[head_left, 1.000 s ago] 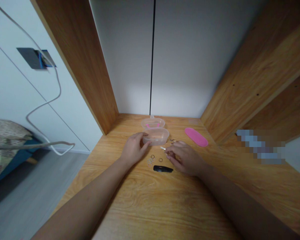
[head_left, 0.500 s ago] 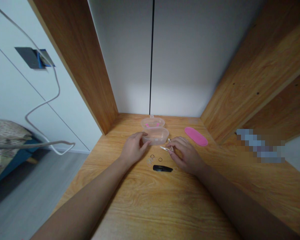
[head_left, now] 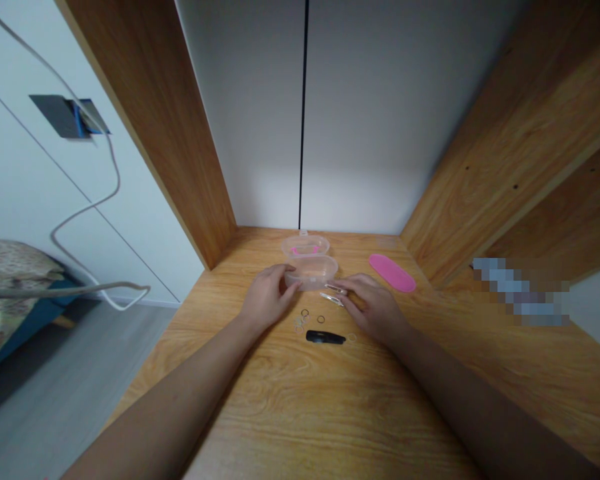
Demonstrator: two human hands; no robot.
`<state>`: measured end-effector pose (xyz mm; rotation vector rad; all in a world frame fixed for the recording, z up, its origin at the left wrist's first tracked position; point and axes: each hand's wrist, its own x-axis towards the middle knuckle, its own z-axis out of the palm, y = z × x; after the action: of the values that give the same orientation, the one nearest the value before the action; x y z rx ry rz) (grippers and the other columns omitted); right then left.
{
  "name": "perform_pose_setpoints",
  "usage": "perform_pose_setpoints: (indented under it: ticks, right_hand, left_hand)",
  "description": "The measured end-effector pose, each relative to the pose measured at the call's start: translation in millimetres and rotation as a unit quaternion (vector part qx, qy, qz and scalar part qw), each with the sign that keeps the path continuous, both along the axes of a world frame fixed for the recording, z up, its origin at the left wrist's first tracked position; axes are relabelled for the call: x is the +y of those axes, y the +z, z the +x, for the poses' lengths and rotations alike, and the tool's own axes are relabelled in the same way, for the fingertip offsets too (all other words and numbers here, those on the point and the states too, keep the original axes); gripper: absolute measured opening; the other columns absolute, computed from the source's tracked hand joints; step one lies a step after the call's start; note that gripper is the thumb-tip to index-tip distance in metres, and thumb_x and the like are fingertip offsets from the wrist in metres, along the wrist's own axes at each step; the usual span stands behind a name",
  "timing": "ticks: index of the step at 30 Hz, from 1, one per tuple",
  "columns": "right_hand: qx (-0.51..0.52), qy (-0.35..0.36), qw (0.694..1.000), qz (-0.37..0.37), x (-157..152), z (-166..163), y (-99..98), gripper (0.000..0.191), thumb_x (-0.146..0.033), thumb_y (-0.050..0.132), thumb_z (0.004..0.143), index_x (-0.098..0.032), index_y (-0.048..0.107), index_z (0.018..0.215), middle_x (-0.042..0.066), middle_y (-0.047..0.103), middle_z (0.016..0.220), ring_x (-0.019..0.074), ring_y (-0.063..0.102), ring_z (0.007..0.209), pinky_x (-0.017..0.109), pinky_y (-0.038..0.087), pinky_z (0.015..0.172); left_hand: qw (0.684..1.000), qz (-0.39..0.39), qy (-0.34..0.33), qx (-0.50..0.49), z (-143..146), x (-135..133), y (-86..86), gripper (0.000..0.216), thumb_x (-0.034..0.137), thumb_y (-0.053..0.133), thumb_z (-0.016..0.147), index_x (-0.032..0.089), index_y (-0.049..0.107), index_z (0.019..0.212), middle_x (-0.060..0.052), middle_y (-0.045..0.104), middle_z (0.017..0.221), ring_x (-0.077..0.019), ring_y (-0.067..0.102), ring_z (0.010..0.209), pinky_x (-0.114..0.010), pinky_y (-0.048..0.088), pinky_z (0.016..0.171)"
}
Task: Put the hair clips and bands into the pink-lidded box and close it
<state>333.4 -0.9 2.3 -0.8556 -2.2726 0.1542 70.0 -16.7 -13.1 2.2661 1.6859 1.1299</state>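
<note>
A clear plastic box (head_left: 311, 285) stands with its lid (head_left: 305, 245) folded open behind it; pink pieces show at the lid. My left hand (head_left: 269, 298) grips the box's left side between thumb and fingers. In my right hand (head_left: 373, 307), a light snap hair clip (head_left: 335, 289) is pinched at the fingertips, pointing left beside the box's front right corner. Just below it, a second light hair clip (head_left: 332, 299) lies by my right thumb; whether the thumb touches it I cannot tell. Closer to me are a black hair clip (head_left: 325, 337) and several small hair ties (head_left: 299, 322).
A pink oval plate (head_left: 392, 273) lies right of the box on the wooden tabletop (head_left: 280, 413). Wooden panels (head_left: 480, 160) rise at the right and left, with a pale panel (head_left: 360, 120) behind. A white cable (head_left: 115, 167) hangs at the left.
The clip in my right hand has turned from steep to nearly level, pointing left. My right fingers have shifted slightly. My left hand and the box stay as they were.
</note>
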Motion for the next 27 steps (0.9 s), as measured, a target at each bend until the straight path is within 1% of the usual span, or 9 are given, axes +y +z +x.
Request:
perform_pose_setpoints:
  ticks: [2, 4, 8, 12, 15, 21, 24, 27]
  right_hand:
    - [-0.017, 0.028, 0.999, 0.012, 0.1, -1.0, 0.5, 0.024, -0.021, 0.055, 0.097, -0.026, 0.068, 0.117, 0.006, 0.074, 0.106, 0.0213, 0.067, 0.098, 0.039, 0.055, 0.089]
    - [-0.016, 0.034, 0.999, 0.016, 1.1, -1.6, -0.1, 0.022, -0.021, 0.055, 0.097, -0.026, 0.071, 0.11, 0.006, 0.073, 0.105, 0.021, 0.067, 0.097, 0.038, 0.056, 0.087]
    - [-0.008, 0.009, 1.0, 0.017, 5.0, -1.3, -3.0, 0.019, -0.023, 0.057, 0.096, -0.025, 0.075, 0.101, 0.007, 0.073, 0.097, 0.0214, 0.067, 0.09, 0.038, 0.056, 0.081]
    - [-0.014, -0.016, 1.0, 0.022, 10.4, 0.7, -6.9, 0.02, -0.018, 0.058, 0.093, -0.024, 0.076, 0.096, 0.008, 0.074, 0.097, 0.0228, 0.067, 0.09, 0.04, 0.057, 0.082]
    - [-0.02, -0.025, 0.999, 0.012, 14.3, 2.5, -10.8, 0.024, -0.012, 0.056, 0.09, -0.023, 0.077, 0.097, 0.008, 0.075, 0.099, 0.0234, 0.067, 0.092, 0.041, 0.057, 0.084]
    - [-0.031, -0.001, 0.999, 0.006, 15.7, 3.0, -13.4, 0.031, -0.008, 0.055, 0.086, -0.022, 0.076, 0.103, 0.007, 0.077, 0.102, 0.0239, 0.067, 0.095, 0.043, 0.057, 0.087]
    - [-0.042, 0.014, 0.999, -0.001, 14.9, 2.3, -13.0, 0.031, -0.009, 0.056, 0.087, -0.023, 0.076, 0.105, 0.005, 0.078, 0.101, 0.0234, 0.067, 0.096, 0.042, 0.056, 0.088]
    - [-0.054, 0.012, 0.998, -0.009, 14.8, 2.2, -13.4, 0.029, -0.011, 0.056, 0.089, -0.024, 0.076, 0.106, 0.004, 0.079, 0.099, 0.0227, 0.068, 0.095, 0.04, 0.055, 0.088]
  left_hand:
    - [1.0, 0.0, 0.001, 0.0, -0.1, 0.2, -0.3, 0.028, 0.035, 0.063, 0.092, 0.019, 0.062, 0.115, -0.009, 0.072, 0.115, -0.0258, 0.067, 0.105, -0.042, 0.054, 0.096]
    - [1.0, 0.001, 0.002, 0.001, -0.1, 0.5, -0.6, 0.028, 0.035, 0.063, 0.092, 0.02, 0.063, 0.115, -0.008, 0.073, 0.114, -0.0258, 0.068, 0.104, -0.042, 0.054, 0.095]
    - [1.0, 0.0, 0.006, 0.003, -0.2, 0.7, -0.6, 0.027, 0.036, 0.063, 0.092, 0.02, 0.063, 0.114, -0.008, 0.073, 0.112, -0.0257, 0.069, 0.103, -0.042, 0.056, 0.094]
    - [1.0, 0.001, 0.003, 0.001, -0.4, 0.4, 0.0, 0.027, 0.036, 0.062, 0.093, 0.02, 0.063, 0.114, -0.008, 0.073, 0.114, -0.0259, 0.069, 0.105, -0.043, 0.055, 0.094]
    - [1.0, 0.0, 0.003, 0.0, -0.5, 0.3, 0.1, 0.027, 0.036, 0.063, 0.092, 0.02, 0.063, 0.114, -0.008, 0.073, 0.115, -0.0259, 0.068, 0.105, -0.043, 0.055, 0.095]
    - [1.0, 0.0, 0.001, 0.004, -0.4, -0.1, 1.1, 0.026, 0.036, 0.063, 0.092, 0.02, 0.063, 0.113, -0.008, 0.073, 0.113, -0.0256, 0.068, 0.104, -0.042, 0.055, 0.095]
    - [1.0, 0.001, 0.001, 0.003, -0.4, -0.2, 1.5, 0.026, 0.036, 0.063, 0.092, 0.02, 0.063, 0.114, -0.008, 0.073, 0.114, -0.0257, 0.068, 0.105, -0.042, 0.055, 0.095]
    - [1.0, 0.001, 0.001, 0.002, -0.4, -0.2, 1.0, 0.026, 0.035, 0.063, 0.092, 0.02, 0.063, 0.113, -0.008, 0.073, 0.114, -0.0256, 0.068, 0.104, -0.042, 0.055, 0.095]
